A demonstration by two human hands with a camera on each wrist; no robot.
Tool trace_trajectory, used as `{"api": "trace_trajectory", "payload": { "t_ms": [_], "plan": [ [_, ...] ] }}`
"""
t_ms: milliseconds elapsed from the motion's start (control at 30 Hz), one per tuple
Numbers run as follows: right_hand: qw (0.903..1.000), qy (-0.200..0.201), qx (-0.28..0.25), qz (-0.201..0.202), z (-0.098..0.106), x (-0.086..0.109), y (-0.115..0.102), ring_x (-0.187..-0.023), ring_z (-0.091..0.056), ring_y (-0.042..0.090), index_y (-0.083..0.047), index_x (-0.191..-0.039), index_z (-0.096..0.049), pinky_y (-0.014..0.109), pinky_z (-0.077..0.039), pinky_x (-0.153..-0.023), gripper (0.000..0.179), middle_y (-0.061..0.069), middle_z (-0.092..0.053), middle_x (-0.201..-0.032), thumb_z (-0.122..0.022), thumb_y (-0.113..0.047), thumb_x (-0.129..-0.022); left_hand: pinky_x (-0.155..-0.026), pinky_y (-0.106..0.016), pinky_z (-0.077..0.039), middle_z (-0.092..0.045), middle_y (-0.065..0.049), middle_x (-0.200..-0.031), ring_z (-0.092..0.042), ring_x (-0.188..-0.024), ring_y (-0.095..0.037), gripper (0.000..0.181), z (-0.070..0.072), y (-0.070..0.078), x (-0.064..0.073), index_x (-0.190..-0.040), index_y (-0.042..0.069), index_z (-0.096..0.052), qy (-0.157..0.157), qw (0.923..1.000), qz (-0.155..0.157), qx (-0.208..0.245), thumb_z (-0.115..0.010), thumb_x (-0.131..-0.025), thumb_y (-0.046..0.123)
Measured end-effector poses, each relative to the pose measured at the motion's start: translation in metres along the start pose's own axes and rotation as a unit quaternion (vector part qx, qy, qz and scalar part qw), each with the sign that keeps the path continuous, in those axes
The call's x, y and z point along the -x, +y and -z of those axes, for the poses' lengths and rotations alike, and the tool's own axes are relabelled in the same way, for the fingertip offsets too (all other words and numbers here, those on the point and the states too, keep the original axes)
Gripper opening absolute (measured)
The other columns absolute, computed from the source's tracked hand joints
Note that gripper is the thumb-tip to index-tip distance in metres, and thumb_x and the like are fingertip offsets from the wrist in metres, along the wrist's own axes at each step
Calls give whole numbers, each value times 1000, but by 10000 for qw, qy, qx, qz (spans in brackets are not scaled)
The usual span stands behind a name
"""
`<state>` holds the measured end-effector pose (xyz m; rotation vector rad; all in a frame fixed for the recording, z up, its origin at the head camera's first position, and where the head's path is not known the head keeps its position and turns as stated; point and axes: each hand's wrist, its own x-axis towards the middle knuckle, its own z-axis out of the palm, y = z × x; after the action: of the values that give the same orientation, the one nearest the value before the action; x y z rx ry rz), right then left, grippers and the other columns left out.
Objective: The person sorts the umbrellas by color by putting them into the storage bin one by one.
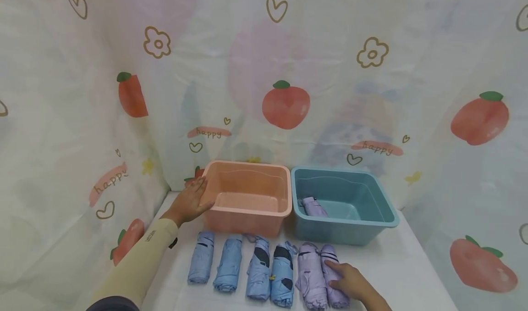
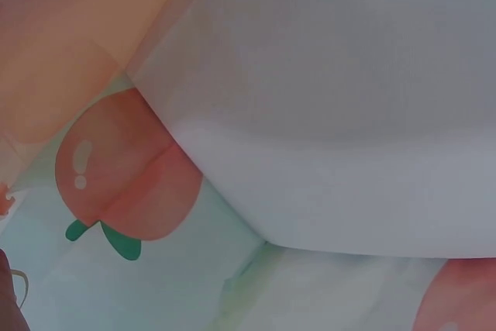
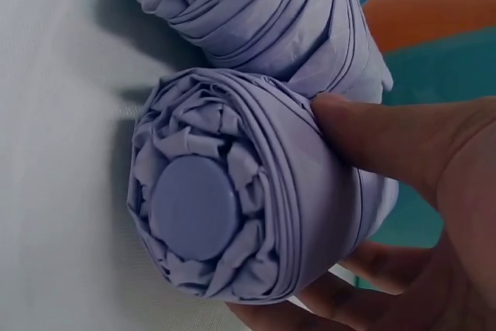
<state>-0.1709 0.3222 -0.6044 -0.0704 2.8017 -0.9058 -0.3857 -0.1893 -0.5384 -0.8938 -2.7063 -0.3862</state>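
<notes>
Lilac umbrella (image 3: 310, 191) pinched in right hand (image 1: 352, 281), end cap (image 3: 195, 207) visible only wrist-side; table edge (image 1: 431, 274) rightward; left hand (image 1: 190, 202), spread, touches tub (image 1: 247, 223).

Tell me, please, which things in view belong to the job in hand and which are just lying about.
Likely the job's:
held purple umbrella, in the right hand
five umbrellas beside it
blue bin, another umbrella inside
pink bin, left hand touching it

Just surroundings:
printed curtain
white table

4 umbrellas (image 1: 228, 266) are blue; 3 umbrellas (image 1: 310, 272) lilac; bins (image 1: 245, 221) salmon and teal.
</notes>
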Motion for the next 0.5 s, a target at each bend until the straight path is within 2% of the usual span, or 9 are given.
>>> {"api": "trace_trajectory", "payload": {
  "t_ms": [100, 200, 300, 433, 500],
  "plan": [
    [9998, 66, -95, -154, 1, -2, -1, -112, -53, 51, -5, -126, -65, 65, -37, -94, 59, 27, -62, -117, -82, -14, -70, -113, -50, -22, -26, -23, -155, -25, -142, -37, 86, -3, -2, -1, -147, -10, -29, -14, 10000, -11, -91, -48, -95, 56],
    [9997, 69, -173, -143, 4, 0, 0, -109, -55, 49, -6, -122, -69, 64, -39, -93, 60, 24, -64, -113, -85, -12, -64, -113, -49, -21, -25, -21, -155, -24, -143, -36, 86, -5, -4, -1, -148, -9, -28, -71, 10000, 5, -66, -48, -96, 56],
    [9998, -76, -95, 176, 10, 3, 1, -103, -58, 45, -5, -120, -70, 62, -42, -90, 62, 21, -66, -108, -85, -8, -61, -114, -48, -21, -25, -21, -156, -23, -143, -35, 85, -5, -4, -1, -149, -8, -28, -103, 9999, 36, 6, -49, -95, 55],
    [9961, -332, 323, 747, 23, 9, 1, -94, -59, 35, -2, -120, -69, 55, -47, -84, 61, 13, -65, -102, -85, -9, -61, -113, -48, -21, -26, -22, -155, -23, -143, -35, 86, -5, -4, -1, -148, -9, -28, -100, 9999, 68, -62, -47, -96, 57],
    [9942, -416, 501, 853, 29, 11, -1, -92, -58, 30, -2, -119, -69, 52, -48, -82, 60, 8, -63, -101, -84, -12, -62, -113, -48, -22, -26, -22, -155, -23, -143, -35, 86, -4, -4, 0, -148, -9, -29, -89, 9999, 71, -84, -46, -96, 57]
  ]
}}
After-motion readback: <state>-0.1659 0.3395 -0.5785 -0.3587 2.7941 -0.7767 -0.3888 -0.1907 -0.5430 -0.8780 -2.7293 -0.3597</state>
